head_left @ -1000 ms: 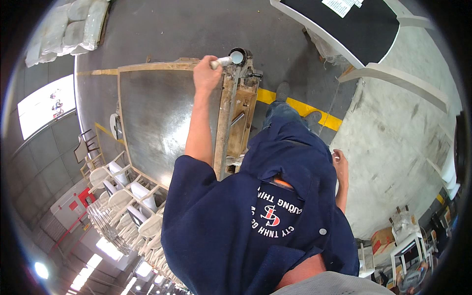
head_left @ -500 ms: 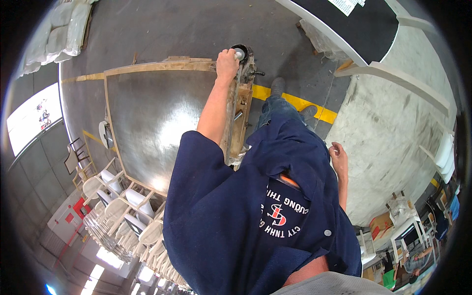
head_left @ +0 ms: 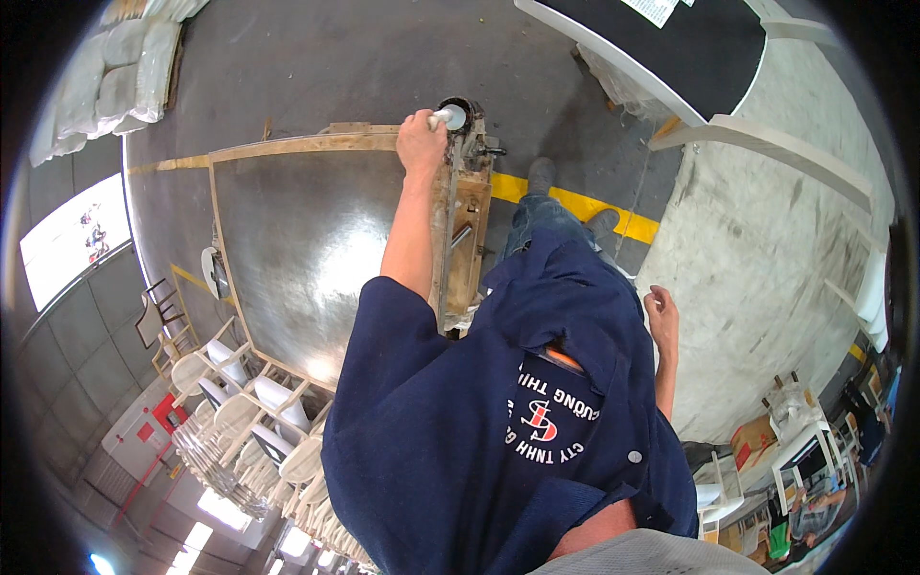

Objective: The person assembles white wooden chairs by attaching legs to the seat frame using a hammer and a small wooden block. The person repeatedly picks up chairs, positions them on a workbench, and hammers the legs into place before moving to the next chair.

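At the far right corner of a metal-topped table (head_left: 287,220), my left hand (head_left: 423,144) is closed around a small white piece with a rounded, flared end (head_left: 448,118). Its exact kind cannot be made out. The flared end lies within or just over a round black-rimmed cup (head_left: 468,107) at that corner. My right hand (head_left: 662,316) hangs low beside my right hip, fingers curled. Whether anything small is pinched in it is hidden.
Wooden rails with a metal handle (head_left: 462,235) run along the table's right side. Stacked chairs (head_left: 249,422) stand at its near left. A large pale surface (head_left: 757,259) spreads to my right, below a black panel with a white edge (head_left: 661,57). Yellow tape (head_left: 575,206) crosses the floor.
My left hand has shifted left and slightly nearer, bringing the white piece with it, so more of that piece shows. My right hand stays low at my side.
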Action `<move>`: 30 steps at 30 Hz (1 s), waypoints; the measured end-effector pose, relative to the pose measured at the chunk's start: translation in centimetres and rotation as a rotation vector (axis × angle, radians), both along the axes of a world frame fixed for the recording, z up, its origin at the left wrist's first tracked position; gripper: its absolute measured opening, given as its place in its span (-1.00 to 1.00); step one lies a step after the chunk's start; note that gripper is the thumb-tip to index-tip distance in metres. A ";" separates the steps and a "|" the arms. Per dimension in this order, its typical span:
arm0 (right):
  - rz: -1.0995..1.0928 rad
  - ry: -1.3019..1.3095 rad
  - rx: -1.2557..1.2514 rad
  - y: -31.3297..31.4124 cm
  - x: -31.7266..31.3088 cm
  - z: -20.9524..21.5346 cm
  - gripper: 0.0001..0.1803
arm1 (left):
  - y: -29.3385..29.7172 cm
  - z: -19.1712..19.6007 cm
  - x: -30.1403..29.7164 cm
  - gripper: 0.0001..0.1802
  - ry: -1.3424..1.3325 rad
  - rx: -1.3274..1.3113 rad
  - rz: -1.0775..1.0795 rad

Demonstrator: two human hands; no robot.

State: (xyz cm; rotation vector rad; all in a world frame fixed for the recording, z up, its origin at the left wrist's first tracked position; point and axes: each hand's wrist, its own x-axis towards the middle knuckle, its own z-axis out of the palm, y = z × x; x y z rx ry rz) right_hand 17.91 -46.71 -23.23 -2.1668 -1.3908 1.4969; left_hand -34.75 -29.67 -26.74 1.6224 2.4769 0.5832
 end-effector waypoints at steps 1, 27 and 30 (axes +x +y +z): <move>-0.001 -0.001 0.002 0.0 0.4 -0.1 -0.59 | -0.1 0.2 -0.1 -0.69 0.004 0.024 0.036; 0.068 -0.016 0.015 4.5 3.1 -0.8 -0.60 | 0.8 3.1 0.8 -0.74 -1.831 0.337 0.538; 0.036 -0.016 0.008 4.4 3.0 -0.8 -0.61 | 1.5 3.6 0.0 -0.70 -1.265 0.231 0.544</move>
